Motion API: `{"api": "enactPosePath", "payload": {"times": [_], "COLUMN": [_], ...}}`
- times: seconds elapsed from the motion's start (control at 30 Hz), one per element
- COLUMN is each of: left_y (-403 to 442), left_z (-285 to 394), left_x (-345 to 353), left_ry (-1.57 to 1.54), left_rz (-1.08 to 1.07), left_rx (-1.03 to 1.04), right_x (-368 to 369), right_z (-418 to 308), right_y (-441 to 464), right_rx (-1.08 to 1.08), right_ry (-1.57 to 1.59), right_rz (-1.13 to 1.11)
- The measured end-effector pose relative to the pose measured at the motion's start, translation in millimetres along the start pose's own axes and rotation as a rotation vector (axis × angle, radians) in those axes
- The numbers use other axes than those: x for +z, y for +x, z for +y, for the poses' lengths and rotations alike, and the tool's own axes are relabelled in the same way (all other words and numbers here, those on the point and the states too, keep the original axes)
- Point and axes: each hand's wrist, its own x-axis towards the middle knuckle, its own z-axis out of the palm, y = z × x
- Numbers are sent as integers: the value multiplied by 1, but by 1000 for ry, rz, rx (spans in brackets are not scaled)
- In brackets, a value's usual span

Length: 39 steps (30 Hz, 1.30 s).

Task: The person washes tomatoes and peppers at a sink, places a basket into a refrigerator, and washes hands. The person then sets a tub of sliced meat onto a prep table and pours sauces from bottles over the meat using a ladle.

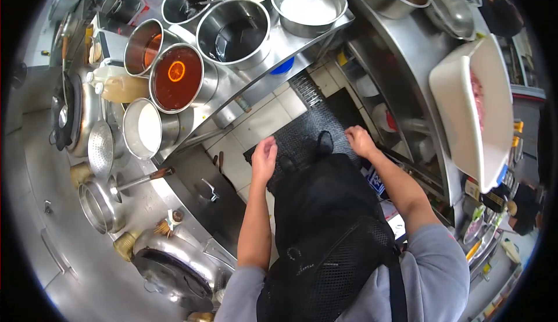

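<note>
My left hand (265, 154) hangs in the air in front of the black apron (325, 235), its fingers loosely bent and nothing visible in them. On the other side, my right hand (360, 141) is also raised and empty, with half-curled fingers a little apart. Both are above the floor, touching nothing. To the left of my left hand, a steel counter carries a pot of red-brown liquid with an orange slice (176, 72) floating in it. Beside that is a pot of white contents (142, 128). A pot of dark liquid (233, 34) stands farther back.
A white tub (465, 113) with raw meat (478, 98) sits on the right counter (410, 49). At left are a perforated ladle (101, 149), jugs of pale liquid (125, 88) and a wok station (174, 275). A black mat (293, 133) covers part of the tiled floor.
</note>
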Motion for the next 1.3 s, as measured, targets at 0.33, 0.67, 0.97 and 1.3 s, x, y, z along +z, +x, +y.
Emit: {"api": "enactPosePath", "payload": {"times": [0.33,0.67,0.97,1.3], "left_y": [170,299,255,225], "left_z": [-143,-309,-269,-315], "left_x": [43,82,75,-72], "left_ry": [-149,-360,-338,-189], "left_rz": [8,-250,15,1044], "left_rx": [-136,-236,-15,281], "right_x": [131,222,222,222], "right_z": [22,76,76,73], "right_y": [160,235,233,263], "right_rx": [-185,-196,-307,-306], "right_ry": [232,-66,2,-70], "right_rz": [-49,-325,-149,-252]}}
